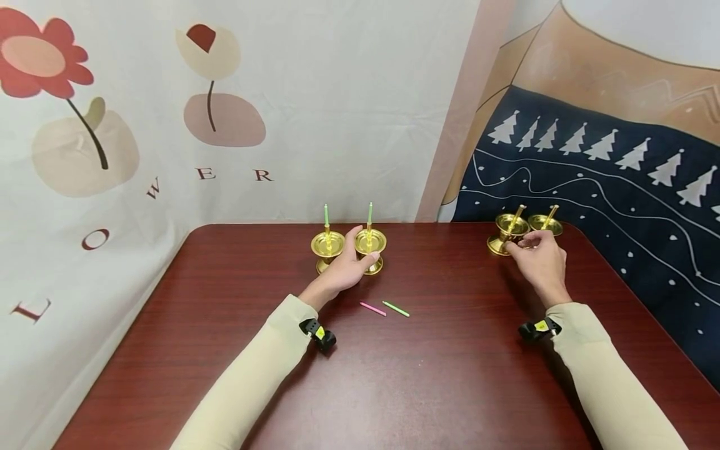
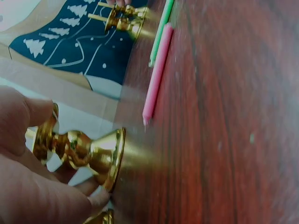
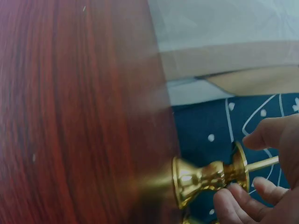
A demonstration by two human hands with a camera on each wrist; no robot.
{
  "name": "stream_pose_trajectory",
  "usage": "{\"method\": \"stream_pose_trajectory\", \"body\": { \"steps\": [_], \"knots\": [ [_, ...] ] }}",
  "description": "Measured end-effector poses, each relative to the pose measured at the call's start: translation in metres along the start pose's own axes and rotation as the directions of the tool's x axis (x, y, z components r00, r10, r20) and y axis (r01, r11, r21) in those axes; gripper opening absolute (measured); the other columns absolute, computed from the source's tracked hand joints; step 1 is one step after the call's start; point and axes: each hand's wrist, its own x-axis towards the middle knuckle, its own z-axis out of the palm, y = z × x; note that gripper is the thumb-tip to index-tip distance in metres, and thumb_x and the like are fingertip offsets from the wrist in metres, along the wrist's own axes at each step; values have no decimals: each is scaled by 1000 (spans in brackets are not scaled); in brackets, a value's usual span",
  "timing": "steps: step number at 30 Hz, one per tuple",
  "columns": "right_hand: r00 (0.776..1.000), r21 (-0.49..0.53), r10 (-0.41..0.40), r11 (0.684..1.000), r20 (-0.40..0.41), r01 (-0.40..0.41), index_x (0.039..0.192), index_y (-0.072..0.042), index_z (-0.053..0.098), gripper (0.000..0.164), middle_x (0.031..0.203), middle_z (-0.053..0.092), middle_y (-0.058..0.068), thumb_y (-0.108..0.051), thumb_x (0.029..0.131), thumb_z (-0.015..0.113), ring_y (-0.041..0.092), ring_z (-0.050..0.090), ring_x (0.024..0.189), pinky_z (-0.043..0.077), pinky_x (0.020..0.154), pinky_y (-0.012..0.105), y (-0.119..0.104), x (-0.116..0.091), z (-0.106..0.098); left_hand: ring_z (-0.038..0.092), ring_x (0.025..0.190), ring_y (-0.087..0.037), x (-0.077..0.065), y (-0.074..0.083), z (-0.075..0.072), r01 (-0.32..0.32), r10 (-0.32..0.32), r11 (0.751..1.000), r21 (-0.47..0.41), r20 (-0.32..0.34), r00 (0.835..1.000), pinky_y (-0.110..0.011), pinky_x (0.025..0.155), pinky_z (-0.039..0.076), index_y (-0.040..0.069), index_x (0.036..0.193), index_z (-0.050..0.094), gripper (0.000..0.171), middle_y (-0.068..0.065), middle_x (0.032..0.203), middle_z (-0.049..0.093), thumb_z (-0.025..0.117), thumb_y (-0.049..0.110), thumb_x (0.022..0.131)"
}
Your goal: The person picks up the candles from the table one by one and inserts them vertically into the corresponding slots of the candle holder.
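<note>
Two gold candle holders stand side by side at the table's back, each with a thin green candle [image 1: 370, 214] upright in its stem. My left hand [image 1: 350, 264] grips the right one [image 2: 77, 149] of this pair, thumb at its dish and fingers behind and under it. The left one [image 1: 327, 245] stands just beside it. At the back right corner is a second pair, with bare gold stems and no candles. My right hand [image 1: 539, 261] holds the left holder [image 3: 210, 177] of that pair by its dish, thumb on one side, fingers on the other. Its neighbour [image 1: 548, 224] is partly hidden behind this hand.
A pink candle [image 1: 373, 309] and a green candle [image 1: 396, 309] lie loose on the dark red wooden table [image 1: 270, 375], in front of the left pair. A printed cloth backdrop [image 1: 349, 106] hangs close behind the table's back edge.
</note>
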Motion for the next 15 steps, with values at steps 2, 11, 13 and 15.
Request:
{"method": "stream_pose_trajectory", "body": {
  "steps": [2, 11, 13, 15],
  "knots": [
    [1000, 7, 15, 1000, 5, -15, 141, 0, 59, 57, 126, 76, 21, -33, 98, 76, 15, 68, 103, 47, 102, 47, 3, 4, 2, 32, 159, -45, -1, 0, 1, 2, -2, 1000, 19, -18, 1000, -56, 130, 22, 9, 175, 7, 84, -34, 172, 29, 62, 24, 114],
    [996, 45, 18, 999, 83, -22, 168, 1, 35, 84, 142, 66, 33, -37, 102, 72, 50, 55, 140, 38, 118, 62, 6, 19, 7, 38, 157, -39, 5, -37, 3, -43, 45, 997, 61, -42, 998, -58, 127, 29, 20, 178, 3, 106, -26, 172, 36, 76, 40, 104],
    [995, 49, 32, 998, 96, -37, 169, 2, 32, 88, 146, 62, 35, -40, 103, 71, 53, 46, 145, 35, 119, 64, 6, 23, 8, 38, 158, -36, 9, -51, 1, -78, 80, 995, 55, -31, 996, -57, 127, 30, 20, 178, 4, 109, -22, 172, 38, 78, 43, 102],
    [994, 50, 40, 998, 98, -46, 169, 2, 31, 89, 147, 60, 36, -42, 103, 70, 54, 42, 146, 34, 120, 65, 7, 28, 8, 39, 157, -37, 2, -49, -1, -121, 122, 991, 57, -10, 992, -56, 127, 30, 17, 177, 7, 107, -23, 169, 41, 78, 42, 102]
  ]
}}
